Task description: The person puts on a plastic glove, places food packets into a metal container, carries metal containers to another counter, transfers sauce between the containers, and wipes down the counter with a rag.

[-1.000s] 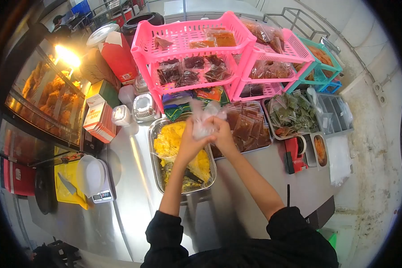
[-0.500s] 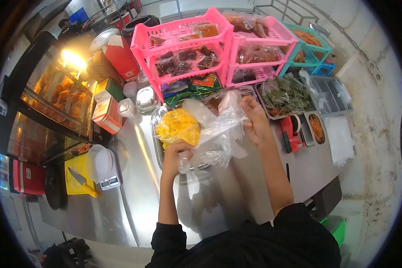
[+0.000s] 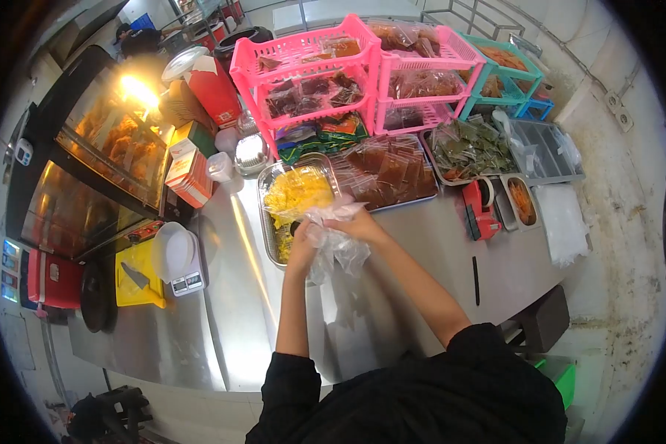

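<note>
A crumpled clear plastic bag (image 3: 342, 248) hangs between my two hands, over the front right corner of a metal basket tray (image 3: 272, 250). My left hand (image 3: 302, 246) grips the bag's left side. On its upper right side, my right hand (image 3: 355, 224) has its fingers closed on the plastic. Yellow food (image 3: 297, 191), partly under clear film, fills the tray behind my left hand. Behind and to the right, flat packets of brown sauce (image 3: 392, 172) lie in a tray.
Pink racks (image 3: 311, 63) with packets stand at the back. A heated display cabinet (image 3: 100, 163) is at the left, near a yellow cutting board (image 3: 137, 285) with a knife and a scale (image 3: 188, 282). At right are a red tape dispenser (image 3: 481, 211) and green packets (image 3: 472, 150). Far back, a person (image 3: 137, 41) stands.
The bag was bunched up, then spread wide between my hands. Now my hands are closer together and lower, with the bag gathered between them. The view has shifted slightly.
</note>
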Demonstrator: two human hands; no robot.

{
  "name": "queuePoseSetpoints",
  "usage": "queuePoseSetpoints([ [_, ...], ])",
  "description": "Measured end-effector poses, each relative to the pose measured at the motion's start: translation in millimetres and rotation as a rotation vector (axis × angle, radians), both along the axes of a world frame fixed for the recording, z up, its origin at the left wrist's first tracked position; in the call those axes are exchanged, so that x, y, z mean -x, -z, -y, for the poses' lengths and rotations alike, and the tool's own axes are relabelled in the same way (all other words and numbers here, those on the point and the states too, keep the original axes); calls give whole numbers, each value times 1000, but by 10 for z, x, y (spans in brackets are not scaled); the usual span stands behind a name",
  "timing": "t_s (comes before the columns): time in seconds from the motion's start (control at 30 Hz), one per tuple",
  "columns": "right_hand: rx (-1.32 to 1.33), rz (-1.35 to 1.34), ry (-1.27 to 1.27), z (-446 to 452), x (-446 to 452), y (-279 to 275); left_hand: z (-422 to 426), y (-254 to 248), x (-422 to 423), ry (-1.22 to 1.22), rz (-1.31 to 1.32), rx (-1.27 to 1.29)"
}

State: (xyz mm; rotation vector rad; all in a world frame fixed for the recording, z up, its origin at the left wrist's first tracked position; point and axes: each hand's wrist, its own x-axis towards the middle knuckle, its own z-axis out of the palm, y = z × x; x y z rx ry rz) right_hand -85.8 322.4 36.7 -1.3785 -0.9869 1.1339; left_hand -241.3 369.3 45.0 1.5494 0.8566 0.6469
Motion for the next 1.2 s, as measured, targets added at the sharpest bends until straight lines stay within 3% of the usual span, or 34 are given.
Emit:
queuePoseSetpoints([
  [0.07,-55,209,30,-57,13,195,-50,294,-12,-136,320,255],
  [0.13,-2,255,-32,-76,-66,152,-92,72,92,-114,306,302],
  [0.2,4,274,-179,-132,-210,118,-315,31,223,-13,144,116],
  [0.27,-12,14,22,-236,-417,92,-627,-9,280,-68,126,140],
  [0.33,-220,-285,193,-417,-688,-34,-991,-35,266,-82,-142,-65],
  [0.37,-299,-206,429,-549,-735,-88,-1142,-38,165,-84,-133,-62],
  [0.4,-379,-124,665,-669,-741,-181,-1286,-88,38,-126,-228,-353],
  [0.43,-313,92,742,-717,-722,-267,-1413,-146,-87,-167,-323,-643],
  [0.47,-312,99,740,-805,-675,-336,-1520,-196,-230,-169,-317,-639],
  [0.53,-520,599,886,-1053,-528,-451,-1706,-268,-516,-100,-653,-661],
  [0.57,-533,665,889,-1187,-446,-515,-1826,-152,-623,-98,-647,-656],
  [0.63,-707,816,794,-1446,-365,-541,-2052,181,-809,-87,-689,-814],
  [0.73,-783,772,656,-1859,-347,-347,-2198,370,-851,-41,-712,-784],
  [0.8,-935,1130,160,-2171,-487,-20,-2232,423,-787,-111,-681,-857],
  [0.83,-633,637,-67,-2150,-499,61,-2249,435,-744,-178,-502,-904],
  [0.87,-628,629,-64,-2131,-568,109,-2259,444,-698,-242,-321,-944],
  [0.93,-684,1305,-492,-2129,-784,144,-2297,544,-642,-211,-368,-978],
  [1.0,-837,1327,-531,-2177,-868,121,-2333,618,-637,-170,-441,-1051],
  [1.1,-686,1165,-604,-2106,-831,-246,-2306,548,-637,-154,-575,-1064],
  [1.17,-78,1293,-646,-2090,-762,-343,-2304,613,-661,-127,-679,-1070],
  [1.2,-76,1289,-645,-2096,-725,-299,-2306,603,-675,-116,-633,-1097],
])
